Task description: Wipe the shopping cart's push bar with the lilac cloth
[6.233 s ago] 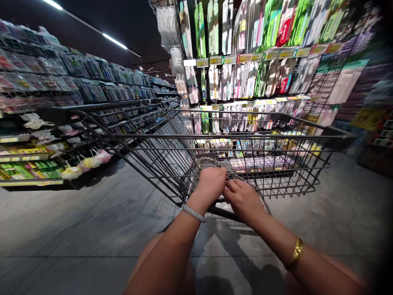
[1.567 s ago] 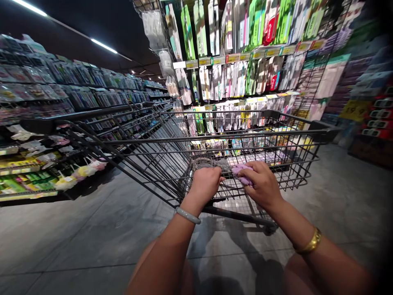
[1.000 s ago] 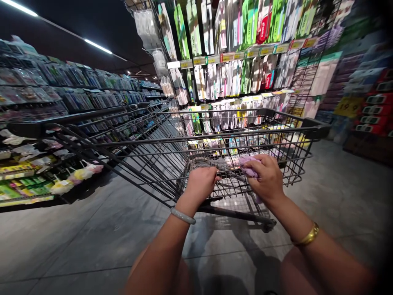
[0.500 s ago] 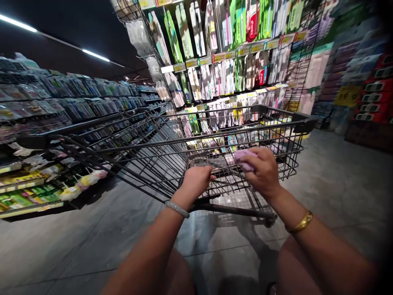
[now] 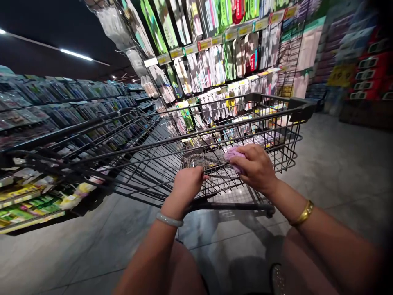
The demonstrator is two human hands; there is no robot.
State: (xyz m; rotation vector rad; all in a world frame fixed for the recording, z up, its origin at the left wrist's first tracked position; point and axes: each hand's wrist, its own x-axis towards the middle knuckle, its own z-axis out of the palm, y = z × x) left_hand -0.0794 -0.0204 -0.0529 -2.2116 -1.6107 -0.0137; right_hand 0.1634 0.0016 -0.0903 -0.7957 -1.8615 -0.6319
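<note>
A dark metal shopping cart [image 5: 132, 153] stands side-on before me. My right hand [image 5: 258, 166] is closed around a crumpled lilac cloth [image 5: 236, 157], which lies against the wires of the near basket side. To its left, my left hand [image 5: 188, 182] is wrapped in a fist at the lower wires of the same side. Its fingertips are mostly hidden, with the thumb pointing right. A pale bangle [image 5: 169, 220] circles my left wrist and a gold bracelet [image 5: 303, 214] my right.
Behind the cart rises a rack of packaged toothbrushes [image 5: 199, 73]. Long shelves of goods [image 5: 61, 98] run along the left, with a lower shelf [image 5: 30, 205] near the cart. Red boxes [image 5: 365, 73] are stacked at right. Grey tiled floor [image 5: 331, 172] lies around the cart.
My right hand and the cloth have shifted left along the wires. My left hand stays at the basket side, a little further left in view. The view has tilted slightly.
</note>
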